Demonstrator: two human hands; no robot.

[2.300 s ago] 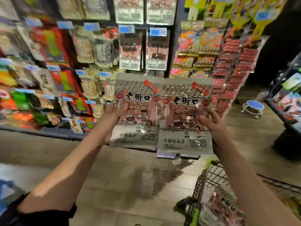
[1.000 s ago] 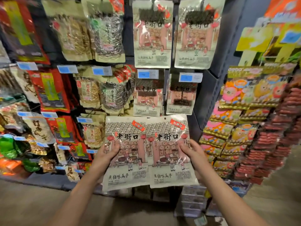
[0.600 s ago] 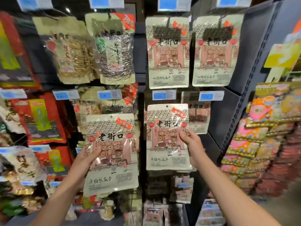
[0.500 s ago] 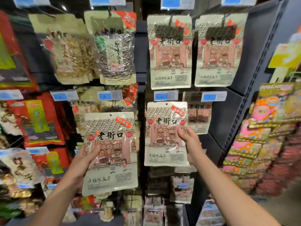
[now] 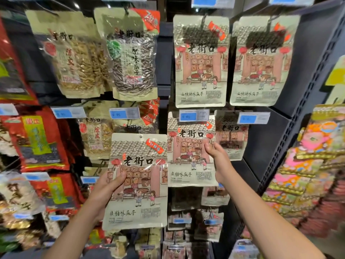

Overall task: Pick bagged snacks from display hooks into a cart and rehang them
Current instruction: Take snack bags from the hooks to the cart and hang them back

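Left hand [image 5: 106, 189] grips a seed bag [image 5: 137, 182] by its left edge, thumb across the front, holding it upright in front of the rack. Just right of that grip, the right hand [image 5: 217, 159] pinches the right edge of a second bag [image 5: 188, 156], whose top is tucked behind a blue price tag [image 5: 194, 115]; whether it's on the hook, can't tell. Above the right hand hang two matching bags [image 5: 201, 60]. Up left of it hangs a clear seed pack [image 5: 132, 55].

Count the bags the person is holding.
2: one bag gripped by the left hand, lower centre; one bag by the right hand, raised under a price tag.
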